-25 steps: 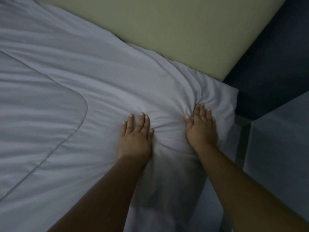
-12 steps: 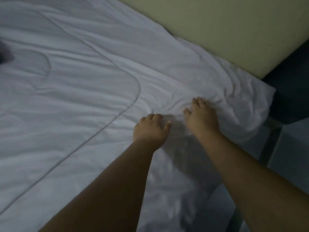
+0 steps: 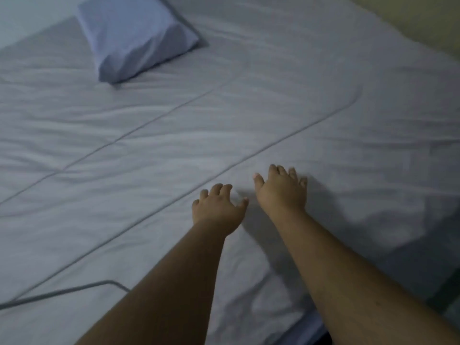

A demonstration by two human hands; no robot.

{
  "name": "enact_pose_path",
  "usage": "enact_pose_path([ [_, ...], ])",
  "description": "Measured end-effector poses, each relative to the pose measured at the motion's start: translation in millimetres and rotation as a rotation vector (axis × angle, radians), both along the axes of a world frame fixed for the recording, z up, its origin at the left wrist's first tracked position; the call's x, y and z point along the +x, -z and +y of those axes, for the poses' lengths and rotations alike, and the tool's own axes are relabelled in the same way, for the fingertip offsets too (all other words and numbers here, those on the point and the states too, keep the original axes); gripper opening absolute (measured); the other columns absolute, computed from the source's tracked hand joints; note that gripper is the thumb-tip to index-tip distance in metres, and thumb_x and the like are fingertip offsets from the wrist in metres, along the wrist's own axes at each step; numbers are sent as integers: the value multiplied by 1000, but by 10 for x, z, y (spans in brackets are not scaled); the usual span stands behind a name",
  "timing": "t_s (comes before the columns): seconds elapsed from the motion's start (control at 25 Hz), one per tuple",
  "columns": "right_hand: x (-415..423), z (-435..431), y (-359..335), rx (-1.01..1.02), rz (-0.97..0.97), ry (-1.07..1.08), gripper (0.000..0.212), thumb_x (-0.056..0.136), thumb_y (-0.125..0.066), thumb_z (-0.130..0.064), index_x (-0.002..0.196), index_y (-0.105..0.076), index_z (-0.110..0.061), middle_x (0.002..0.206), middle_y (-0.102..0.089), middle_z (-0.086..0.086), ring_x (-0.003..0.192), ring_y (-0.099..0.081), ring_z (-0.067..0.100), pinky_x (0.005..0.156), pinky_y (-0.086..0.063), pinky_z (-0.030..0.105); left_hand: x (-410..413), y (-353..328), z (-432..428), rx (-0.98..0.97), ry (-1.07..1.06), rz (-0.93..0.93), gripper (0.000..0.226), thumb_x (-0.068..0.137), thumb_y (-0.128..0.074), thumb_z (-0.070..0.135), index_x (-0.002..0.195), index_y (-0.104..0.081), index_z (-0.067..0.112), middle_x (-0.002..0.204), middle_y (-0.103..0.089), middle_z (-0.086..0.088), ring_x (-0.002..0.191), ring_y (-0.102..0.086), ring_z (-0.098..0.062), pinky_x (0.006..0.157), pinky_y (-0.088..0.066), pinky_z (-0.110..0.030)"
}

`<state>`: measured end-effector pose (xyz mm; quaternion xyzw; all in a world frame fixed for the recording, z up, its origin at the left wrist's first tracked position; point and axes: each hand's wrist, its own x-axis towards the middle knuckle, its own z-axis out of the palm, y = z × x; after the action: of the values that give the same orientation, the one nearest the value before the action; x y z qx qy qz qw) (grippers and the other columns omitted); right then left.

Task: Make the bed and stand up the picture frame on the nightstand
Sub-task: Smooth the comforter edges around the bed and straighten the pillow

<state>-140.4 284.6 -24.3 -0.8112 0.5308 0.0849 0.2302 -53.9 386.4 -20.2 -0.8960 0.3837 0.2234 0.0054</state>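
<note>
A white quilted blanket (image 3: 174,135) covers the bed, lightly wrinkled, with stitched seam lines running diagonally across it. The person's 2 bare hands are palm down over the blanket near its close edge. The left hand (image 3: 219,207) has loosely curled fingers and grips nothing. Just beside it, the right hand (image 3: 281,190) is spread open, fingers slightly bent. A pale pillow (image 3: 137,36) lies on the blanket well beyond both hands. No nightstand or picture frame shows in view.
</note>
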Motion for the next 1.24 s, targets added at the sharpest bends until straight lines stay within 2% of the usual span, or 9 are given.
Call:
enact_pose_path([
  [0.24, 805, 1520, -364, -6, 66, -247, 62, 97, -24, -52, 147, -31, -15, 152, -35, 5, 144, -18, 27, 117, -7, 51, 617, -307, 1674, 36, -175, -25, 68, 89, -30, 65, 146, -28, 29, 156, -25, 4, 141, -23, -25, 110, -23, -44],
  [0.44, 1337, 2529, -503, -61, 91, -446, 62, 97, -24, -52, 146, -32, -14, 151, -37, 5, 143, -19, 28, 117, -6, 51, 943, -475, 2798, 13, -400, -20, 68, 89, -29, 65, 147, -27, 28, 156, -24, 3, 141, -22, -25, 110, -24, -45],
  [0.68, 2048, 4234, -552, -116, 79, -619, 62, 97, -23, -52, 147, -29, -15, 152, -35, 6, 144, -18, 28, 116, -6, 51, 1486, -489, 4509, -23, -569, -15, 68, 90, -27, 65, 147, -25, 28, 157, -22, 3, 142, -21, -25, 111, -22, -46],
  [0.88, 2762, 5882, -244, -136, 52, -706, 63, 97, -22, -52, 148, -27, -14, 154, -31, 5, 145, -15, 27, 117, -4, 51, 2135, -207, 6186, -2, -636, -43, 68, 91, -28, 62, 148, -23, 26, 158, -21, 2, 143, -19, -27, 112, -21, -46],
  [1.04, 3263, 7240, 158, -114, -11, -847, 64, 97, -25, -52, 149, -24, -15, 157, -25, 5, 146, -11, 25, 118, -2, 50, 2488, 276, 7574, 14, -780, -27, 68, 93, -31, 56, 150, -18, 21, 159, -16, -1, 144, -16, -26, 114, -19, -43],
  [1.24, 3535, 8284, 795, -88, -39, -1086, 69, 96, -25, -54, 152, -6, -19, 161, -3, 1, 148, 3, 21, 117, 7, 47, 2555, 975, 8560, -30, -946, -21, 71, 96, -23, 53, 152, 6, 19, 160, 12, -2, 147, 11, -22, 117, 5, -37],
])
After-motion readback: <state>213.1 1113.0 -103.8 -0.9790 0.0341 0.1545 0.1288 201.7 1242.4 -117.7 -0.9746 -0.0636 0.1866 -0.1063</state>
